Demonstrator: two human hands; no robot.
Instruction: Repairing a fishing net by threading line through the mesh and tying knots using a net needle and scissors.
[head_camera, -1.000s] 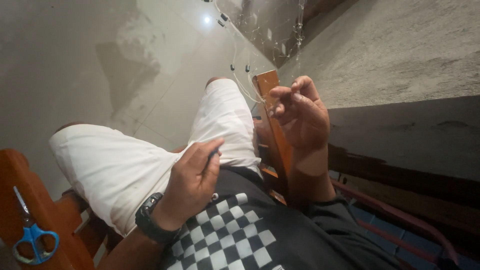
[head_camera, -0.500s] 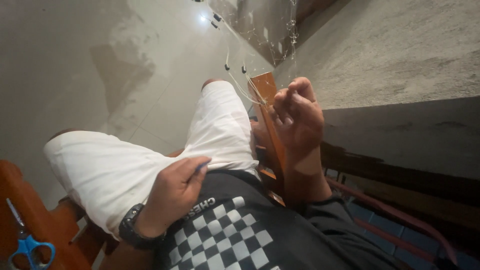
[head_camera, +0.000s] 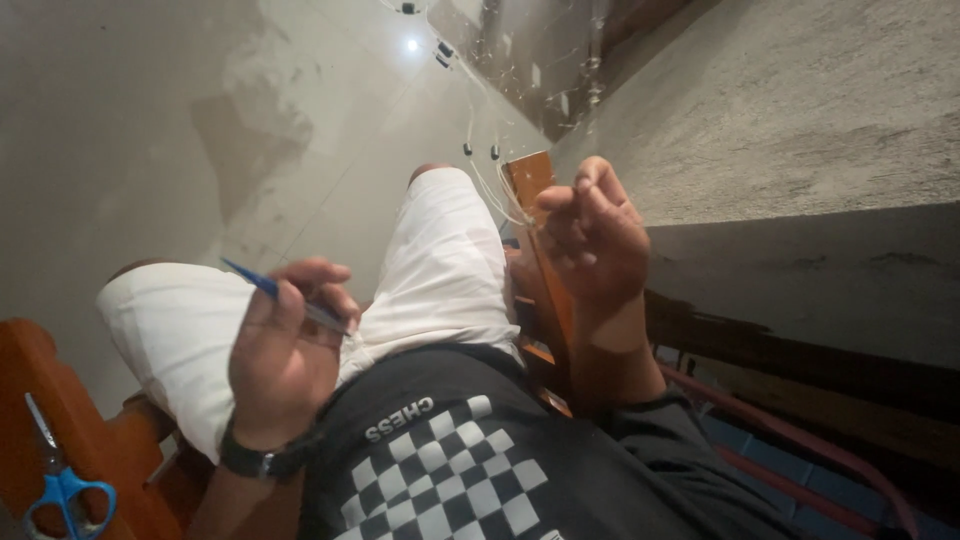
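The left hand (head_camera: 285, 360) is curled, its fingers pressed together around a slim blue-tipped tool (head_camera: 285, 296), which looks like a pen or fine pick. The tool's long axis runs from upper left to lower right in the head view, with the blue tip projecting up and to the left, clear of the knuckles. The hand sits over the left thigh, above the white shorts (head_camera: 430, 270). A dark wristwatch (head_camera: 262, 460) sits on the left wrist. The right hand (head_camera: 592, 235) is raised beside the wooden strip (head_camera: 540, 250), fingers bent inward and fingertips drawn together, pinching thin white wires (head_camera: 500, 190) at the strip's upper end. The wires run upward and away from the strip toward small dark connectors (head_camera: 480, 150). The wires lie to the right of and above the tool tip, with the right thigh between the two hands; the right hand is at the wires, the left hand well apart from them. Blue-handled scissors (head_camera: 60, 490) rest on the orange-brown wooden seat (head_camera: 90, 440) at lower left, untouched. The floor (head_camera: 150, 120) is smooth and grey, and a rough concrete wall (head_camera: 800, 110) rises at right.
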